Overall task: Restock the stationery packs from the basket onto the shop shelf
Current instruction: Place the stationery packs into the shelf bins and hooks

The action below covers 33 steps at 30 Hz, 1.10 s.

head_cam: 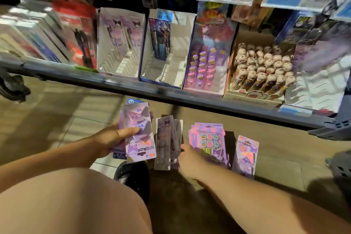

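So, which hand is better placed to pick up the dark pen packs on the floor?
Right: the right hand is at the dark pen packs; the left hand grips purple packs.

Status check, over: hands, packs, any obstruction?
Left grip holds purple pack stack. Right grip at dark pen packs on floor, grasp unclear. No obstruction seen.

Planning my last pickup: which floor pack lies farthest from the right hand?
The small purple pack at far right, alone beyond the grid-window stack; the right hand is by the slim dark packs.
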Each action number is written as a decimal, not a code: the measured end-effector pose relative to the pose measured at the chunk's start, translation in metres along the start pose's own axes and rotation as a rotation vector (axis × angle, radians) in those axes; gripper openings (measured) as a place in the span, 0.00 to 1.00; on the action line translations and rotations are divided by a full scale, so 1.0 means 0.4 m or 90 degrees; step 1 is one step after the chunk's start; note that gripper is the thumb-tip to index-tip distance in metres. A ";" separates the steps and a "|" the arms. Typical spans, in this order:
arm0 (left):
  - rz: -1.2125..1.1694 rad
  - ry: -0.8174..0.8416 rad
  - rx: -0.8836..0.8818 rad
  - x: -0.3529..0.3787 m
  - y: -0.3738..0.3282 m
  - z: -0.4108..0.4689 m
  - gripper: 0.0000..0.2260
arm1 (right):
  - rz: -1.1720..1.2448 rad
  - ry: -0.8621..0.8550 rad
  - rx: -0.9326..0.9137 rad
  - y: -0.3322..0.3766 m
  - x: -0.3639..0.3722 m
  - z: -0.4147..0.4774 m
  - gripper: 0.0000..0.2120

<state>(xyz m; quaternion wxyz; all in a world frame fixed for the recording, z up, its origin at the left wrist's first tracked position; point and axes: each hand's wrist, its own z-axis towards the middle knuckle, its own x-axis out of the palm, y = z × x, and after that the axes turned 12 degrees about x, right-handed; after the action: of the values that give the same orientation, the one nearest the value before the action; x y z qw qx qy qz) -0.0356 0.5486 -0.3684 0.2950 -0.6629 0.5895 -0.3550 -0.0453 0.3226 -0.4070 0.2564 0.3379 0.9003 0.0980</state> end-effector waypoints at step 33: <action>0.109 0.238 -0.027 0.421 -0.009 0.121 0.07 | 0.838 -0.196 0.057 -0.282 -0.265 -0.029 0.11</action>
<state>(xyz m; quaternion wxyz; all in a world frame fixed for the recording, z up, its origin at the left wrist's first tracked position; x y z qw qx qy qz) 0.0151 0.3810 -0.3727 0.1957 -0.5390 0.6955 -0.4330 -0.0465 0.1678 -0.3948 0.2541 0.8360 0.4636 0.1471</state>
